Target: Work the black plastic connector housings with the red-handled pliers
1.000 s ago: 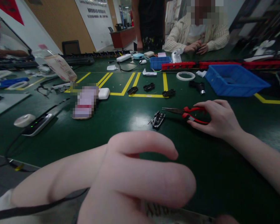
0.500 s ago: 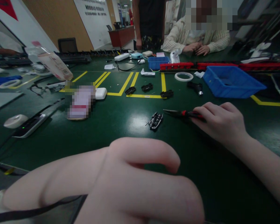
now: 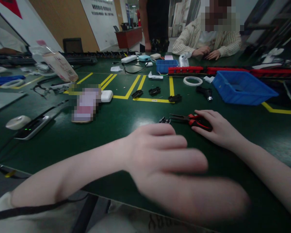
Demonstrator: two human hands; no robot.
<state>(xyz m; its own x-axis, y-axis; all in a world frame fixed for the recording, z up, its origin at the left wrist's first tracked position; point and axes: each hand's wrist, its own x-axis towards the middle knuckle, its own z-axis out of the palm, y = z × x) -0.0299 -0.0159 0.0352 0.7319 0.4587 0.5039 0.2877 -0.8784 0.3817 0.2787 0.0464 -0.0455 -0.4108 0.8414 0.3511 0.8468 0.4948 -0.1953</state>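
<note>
My left hand (image 3: 169, 158) is raised close to the camera, above the near part of the table. Its fingers are loosely bent and somewhat apart, with nothing visible in them; the nearest finger is blurred. Just beyond it, a small black and silver mechanical part (image 3: 164, 120) lies on the table, mostly hidden by the hand. At the right, my right hand (image 3: 217, 127) holds red and black needle-nose pliers (image 3: 193, 120) by the handles, low over the tabletop. Their jaws point left, slightly parted, with the tips near the small part.
Several small black parts (image 3: 155, 91) lie by the yellow tape lines. A blue bin (image 3: 244, 92), a tape roll (image 3: 192, 81) and a black fitting (image 3: 204, 93) are farther right. A phone (image 3: 84, 105), white case (image 3: 106, 96) and bottle (image 3: 60, 64) stand left. A person sits opposite.
My left hand has moved up and away from the camera, now covering most of the small part. The pliers' handles have spread and their jaws have parted slightly in my right hand.
</note>
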